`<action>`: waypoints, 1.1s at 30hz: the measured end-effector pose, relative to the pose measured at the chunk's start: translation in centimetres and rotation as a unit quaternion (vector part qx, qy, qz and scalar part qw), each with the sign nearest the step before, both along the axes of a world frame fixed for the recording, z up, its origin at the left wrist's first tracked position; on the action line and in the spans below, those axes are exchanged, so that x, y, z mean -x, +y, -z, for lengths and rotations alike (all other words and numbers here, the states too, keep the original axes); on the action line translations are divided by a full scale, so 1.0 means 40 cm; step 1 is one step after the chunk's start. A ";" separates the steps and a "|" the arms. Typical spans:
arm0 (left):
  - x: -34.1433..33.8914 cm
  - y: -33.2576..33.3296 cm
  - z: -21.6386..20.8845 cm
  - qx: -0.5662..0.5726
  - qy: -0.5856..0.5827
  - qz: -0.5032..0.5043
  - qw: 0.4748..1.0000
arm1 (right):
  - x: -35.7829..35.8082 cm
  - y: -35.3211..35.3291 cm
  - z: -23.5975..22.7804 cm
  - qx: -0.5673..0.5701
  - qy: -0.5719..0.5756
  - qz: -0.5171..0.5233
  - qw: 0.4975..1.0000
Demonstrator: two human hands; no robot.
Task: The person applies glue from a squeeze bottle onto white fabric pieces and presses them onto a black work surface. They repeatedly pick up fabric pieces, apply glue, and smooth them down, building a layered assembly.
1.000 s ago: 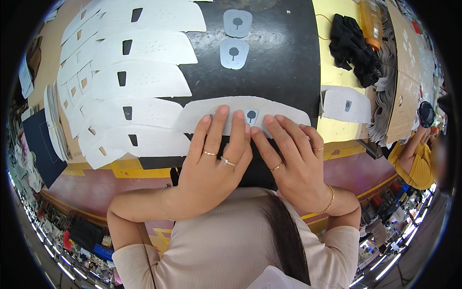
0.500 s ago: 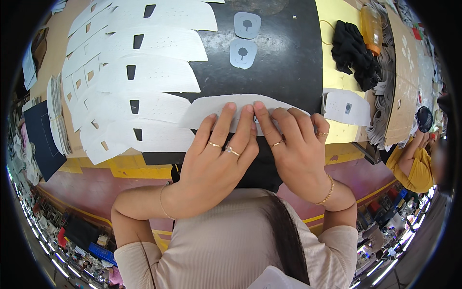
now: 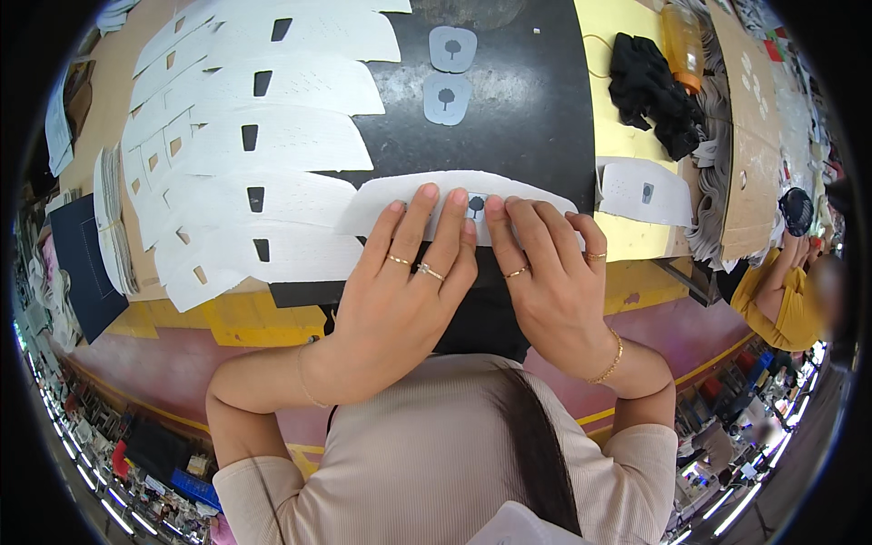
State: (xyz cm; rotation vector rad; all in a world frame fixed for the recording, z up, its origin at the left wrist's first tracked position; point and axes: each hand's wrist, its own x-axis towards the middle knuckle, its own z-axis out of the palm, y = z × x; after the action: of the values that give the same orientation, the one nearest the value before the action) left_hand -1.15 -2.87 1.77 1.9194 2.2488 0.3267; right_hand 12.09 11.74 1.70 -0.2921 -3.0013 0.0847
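Note:
Both of my hands rest on a curved white sheet panel [image 3: 477, 181] at the near edge of the black tabletop. Between the fingertips of the two hands shows a small grey piece with a dark tree shape [image 3: 476, 207], at an opening in the panel. My left hand [image 3: 400, 295] lies with fingers stretched out, fingertips pressing on the panel left of that piece. On its right, my right hand [image 3: 559, 291] presses down likewise, fingers extended and slightly bent. Farther back on the black surface [image 3: 518, 109] lie two loose grey rounded patches [image 3: 451, 48], each bearing a tree-shaped dark area.
Overlapping white panels [image 3: 309, 141] with dark cut-out windows cover the left side. Right of the black surface, a similar panel [image 3: 647, 193] lies on yellow sheeting, near black cloth [image 3: 649, 91] and an orange bottle [image 3: 683, 45]. A person in yellow [image 3: 777, 300] is at far right.
My fingertips have parted a little, so the tree-shaped piece between them now shows more fully. The view has shifted slightly; the panel stays under both hands.

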 end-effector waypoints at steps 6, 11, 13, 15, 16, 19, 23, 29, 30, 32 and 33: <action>0.039 -0.017 0.002 -0.020 -0.024 0.027 0.999 | -0.040 -0.008 0.004 0.055 0.011 -0.003 0.998; 0.044 -0.009 -0.004 -0.040 -0.016 0.028 0.999 | -0.049 0.024 -0.021 0.085 -0.017 -0.015 0.996; 0.058 0.002 -0.001 -0.067 -0.056 0.031 0.996 | -0.055 0.028 -0.014 0.080 -0.004 0.012 0.997; 0.057 0.008 -0.001 -0.069 -0.053 0.033 0.996 | -0.054 0.024 -0.007 0.076 0.011 0.024 0.997; 0.055 0.012 0.000 -0.070 -0.051 0.033 0.996 | -0.046 0.018 -0.004 0.074 0.021 0.020 0.997; 0.046 0.013 0.002 -0.067 -0.010 0.038 0.997 | -0.036 0.007 -0.003 0.064 0.023 0.022 0.997; 0.024 0.010 0.009 -0.057 0.032 0.024 0.998 | -0.017 0.015 -0.013 0.036 0.015 0.006 0.999; -0.001 0.016 0.004 -0.033 0.064 0.011 0.997 | 0.000 0.038 -0.044 -0.015 -0.045 -0.052 0.998; 0.010 0.014 0.005 -0.037 0.058 0.021 0.997 | -0.001 0.042 -0.046 -0.023 -0.049 -0.058 0.997; 0.022 0.010 0.006 -0.041 0.043 0.031 0.998 | -0.003 0.047 -0.048 -0.037 -0.057 -0.073 0.995; 0.024 0.007 0.006 -0.042 0.033 0.029 0.998 | -0.002 0.050 -0.049 -0.042 -0.051 -0.078 0.995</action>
State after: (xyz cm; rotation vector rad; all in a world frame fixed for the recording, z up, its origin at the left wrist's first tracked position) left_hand -2.13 -2.59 1.53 2.0608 2.2489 0.3598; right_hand 12.16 13.72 3.65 -0.0536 -3.1149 -0.0427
